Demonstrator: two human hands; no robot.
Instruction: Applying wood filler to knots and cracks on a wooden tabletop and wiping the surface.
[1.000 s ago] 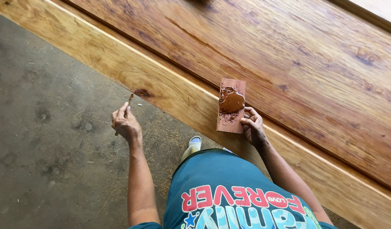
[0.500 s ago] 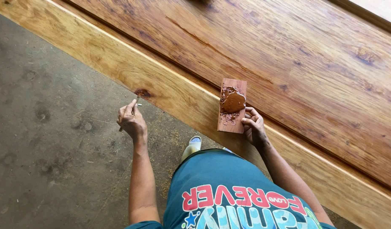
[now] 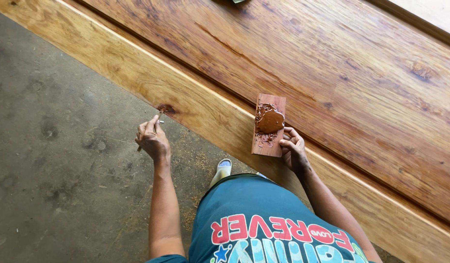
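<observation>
My left hand [image 3: 151, 138] grips a thin stick [image 3: 157, 117] whose tip touches a dark knot [image 3: 165, 109] on the lower edge of a long varnished wooden frame [image 3: 195, 97]. My right hand [image 3: 292, 148] holds a small rectangular wood block [image 3: 268, 124] against the frame. A lump of brown filler paste [image 3: 270, 122] sits on the block's upper half, with smears around it.
A wide glossy wood panel [image 3: 332, 63] runs diagonally across the view above the frame. Grey concrete floor [image 3: 54, 160] with sawdust lies to the left. My light shoe [image 3: 222, 169] stands on the floor beside the frame.
My left hand moved right and up, bringing the stick's tip onto the dark knot. The block in my right hand stayed nearly in place.
</observation>
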